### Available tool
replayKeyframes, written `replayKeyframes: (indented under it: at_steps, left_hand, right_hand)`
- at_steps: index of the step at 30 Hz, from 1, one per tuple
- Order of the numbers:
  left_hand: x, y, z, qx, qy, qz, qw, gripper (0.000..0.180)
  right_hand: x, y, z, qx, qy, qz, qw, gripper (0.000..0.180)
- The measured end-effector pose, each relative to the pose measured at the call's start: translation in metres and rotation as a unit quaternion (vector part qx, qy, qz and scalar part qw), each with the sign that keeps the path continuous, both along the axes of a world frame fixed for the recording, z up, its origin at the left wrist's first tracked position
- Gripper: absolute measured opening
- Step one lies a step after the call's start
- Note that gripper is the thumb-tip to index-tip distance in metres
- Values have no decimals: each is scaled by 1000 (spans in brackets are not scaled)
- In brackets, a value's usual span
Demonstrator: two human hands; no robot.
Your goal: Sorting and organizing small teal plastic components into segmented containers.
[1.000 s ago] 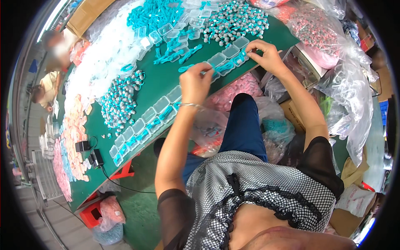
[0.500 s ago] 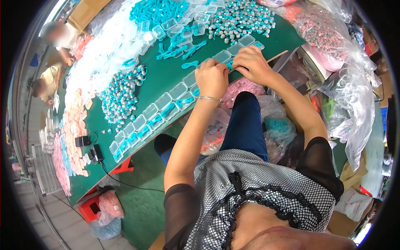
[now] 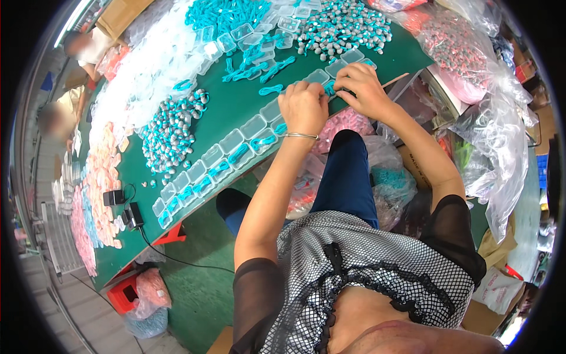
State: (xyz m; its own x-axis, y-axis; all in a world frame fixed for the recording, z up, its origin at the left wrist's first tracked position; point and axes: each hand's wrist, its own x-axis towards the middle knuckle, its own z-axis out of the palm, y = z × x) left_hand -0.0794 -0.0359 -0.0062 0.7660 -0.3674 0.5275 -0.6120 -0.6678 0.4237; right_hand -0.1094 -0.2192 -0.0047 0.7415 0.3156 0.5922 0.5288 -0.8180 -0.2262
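Note:
A row of clear plastic boxes point(image 3: 229, 141) with lids raised runs along the near table edge, and teal coiled cords point(image 3: 238, 154) lie in several of them. Toward the row's right end, my left hand point(image 3: 303, 109) has its fingers pinched together over a box; what they grip is hidden. My right hand point(image 3: 364, 91) is just beside it, fingers curled down at the neighbouring boxes, thumb under them, their tips partly hidden. A bit of teal cord shows between the two hands. Behind my left hand, a loose teal cord bundle point(image 3: 270, 89) lies on the green table point(image 3: 227, 103).
Beyond the row are heaps of grey-and-teal earbud-like pieces point(image 3: 171, 135), another such heap point(image 3: 345, 29), teal cords point(image 3: 227, 15) and clear boxes. Pink pieces point(image 3: 103, 189) and black adapters point(image 3: 133, 216) lie left. Bagged goods point(image 3: 454, 50) stand right. Two people point(image 3: 73, 100) are at far left.
My right hand has shifted slightly right, and its thumb and fingers have separated a little from my left fingertips. My left hand stays over the same part of the row.

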Motion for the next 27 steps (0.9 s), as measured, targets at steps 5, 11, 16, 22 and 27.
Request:
replayKeyframes:
  at_steps: [5, 11, 16, 22, 27]
  left_hand:
    - [-1, -6, 5, 32, -36, 1, 999, 3]
    - [2, -2, 4, 54, 37, 21, 998, 9]
    - [0, 2, 9, 53, 43, 24, 997, 9]
    - [1, 2, 5, 51, 45, 16, 998, 7]
    - [5, 1, 11, 95, 59, 24, 993, 6]
  right_hand:
    - [-1, -5, 0, -3, 3, -11, 1000, 13]
    - [1, -3, -3, -9, 20, 7, 1000, 18]
    - [19, -42, 9, 87, -58, -58, 993, 13]
    - [40, -118, -17, 47, 83, -373, 923, 17]
    - [49, -117, -24, 19, 66, -378, 923, 15]
